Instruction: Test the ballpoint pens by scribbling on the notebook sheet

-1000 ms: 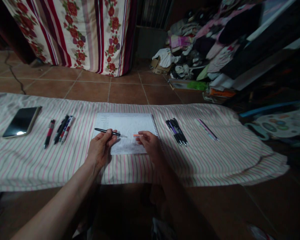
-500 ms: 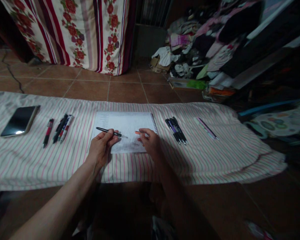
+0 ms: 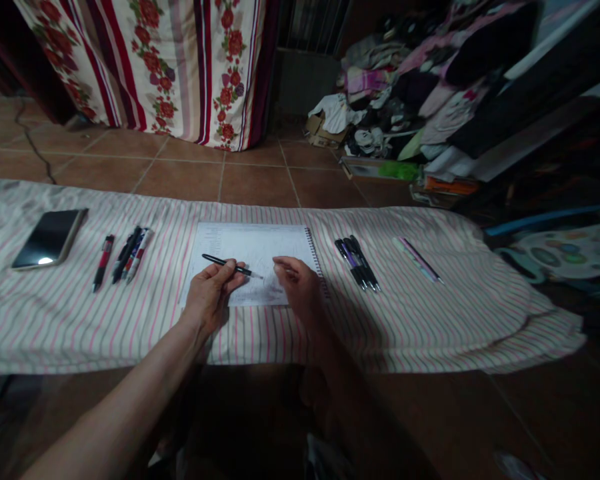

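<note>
The left hand (image 3: 207, 292) pinches the black pen (image 3: 216, 259) over the notebook (image 3: 253, 237), and the right hand (image 3: 301, 287) is curled near the pen's tip, but whether it holds something I cannot tell; both cover part of the notebook, where the marks are too faint for reading. Striped cloth (image 3: 420, 320) separates its spiral edge from the dark pens (image 3: 359, 265) at right. Behind, tiled floor (image 3: 185, 175) reaches the flowered curtain (image 3: 185, 67).

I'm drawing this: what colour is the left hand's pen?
The pen is mostly black; see the head view.
</note>
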A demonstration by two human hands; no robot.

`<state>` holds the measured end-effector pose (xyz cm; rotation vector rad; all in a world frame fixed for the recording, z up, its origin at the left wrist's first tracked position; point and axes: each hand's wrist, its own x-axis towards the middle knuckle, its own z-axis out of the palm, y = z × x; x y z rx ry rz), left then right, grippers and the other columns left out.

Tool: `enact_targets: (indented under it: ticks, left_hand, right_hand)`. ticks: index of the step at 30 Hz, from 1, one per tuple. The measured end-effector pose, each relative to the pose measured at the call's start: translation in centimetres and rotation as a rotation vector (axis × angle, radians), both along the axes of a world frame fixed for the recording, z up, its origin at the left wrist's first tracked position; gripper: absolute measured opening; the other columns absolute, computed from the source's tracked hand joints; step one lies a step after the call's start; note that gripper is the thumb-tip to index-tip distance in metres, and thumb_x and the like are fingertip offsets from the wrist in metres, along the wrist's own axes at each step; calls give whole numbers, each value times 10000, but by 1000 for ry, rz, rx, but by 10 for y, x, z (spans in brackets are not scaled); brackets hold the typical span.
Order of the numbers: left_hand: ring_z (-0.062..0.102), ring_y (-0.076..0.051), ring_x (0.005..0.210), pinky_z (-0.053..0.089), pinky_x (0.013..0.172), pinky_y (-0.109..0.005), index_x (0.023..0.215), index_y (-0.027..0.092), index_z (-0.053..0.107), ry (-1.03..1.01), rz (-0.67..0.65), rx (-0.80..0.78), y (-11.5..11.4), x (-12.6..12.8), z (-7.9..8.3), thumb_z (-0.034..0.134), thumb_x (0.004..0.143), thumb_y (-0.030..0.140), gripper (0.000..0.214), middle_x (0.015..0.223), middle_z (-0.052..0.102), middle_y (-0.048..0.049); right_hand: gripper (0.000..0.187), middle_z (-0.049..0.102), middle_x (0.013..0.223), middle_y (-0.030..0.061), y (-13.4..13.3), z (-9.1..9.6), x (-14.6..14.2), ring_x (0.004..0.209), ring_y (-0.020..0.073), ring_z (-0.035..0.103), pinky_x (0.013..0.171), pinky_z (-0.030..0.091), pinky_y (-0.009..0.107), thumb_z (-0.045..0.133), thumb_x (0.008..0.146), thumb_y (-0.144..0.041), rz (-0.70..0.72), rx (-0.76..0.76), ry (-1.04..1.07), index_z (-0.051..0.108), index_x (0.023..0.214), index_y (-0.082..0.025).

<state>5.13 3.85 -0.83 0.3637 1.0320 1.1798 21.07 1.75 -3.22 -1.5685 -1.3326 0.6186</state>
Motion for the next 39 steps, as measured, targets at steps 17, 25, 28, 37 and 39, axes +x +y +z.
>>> enact_targets:
  ticks: [17,25,28,37,39]
  left_hand:
    - [626,-75,605,553,653,-171,666,73,628,-31,-63,20,-6,5,-2,593,789,55,129,674,654,-46]
    - [648,-146,660,548,569,-249,761,91,618,298,-231,43,-9,-3,6,580,812,187,115,787,673,-85]
    - [615,-154,615,539,580,-307,831,133,627,685,-225,282,-9,-13,1,571,817,308,185,777,672,-62]
    - [455,-292,1161,372,975,-515,1138,238,610,1583,-254,1256,-3,-31,-8,533,839,219,309,1177,621,-87]
    - [481,-285,1134,330,999,-547,1143,257,604,1597,-280,1306,-2,-31,-10,530,839,213,316,1119,652,-70]
  right_hand:
    - [206,692,764,19,-6,2,-26,697,162,649,646,505,275,562,770,-293,156,-109,43,662,926,-203]
    - [179,646,662,5,-4,4,-16,595,137,605,582,489,249,560,745,-288,86,-89,103,665,850,-187]
    - [184,637,646,3,-3,2,-11,583,136,595,571,481,247,570,737,-290,64,-105,117,664,854,-183]
    - [147,612,645,-12,-7,7,-17,577,119,576,562,475,236,563,731,-241,172,-119,116,662,828,-193]
    - [139,600,614,-22,-6,5,-19,552,112,568,562,477,238,566,730,-234,190,-124,148,657,827,-194]
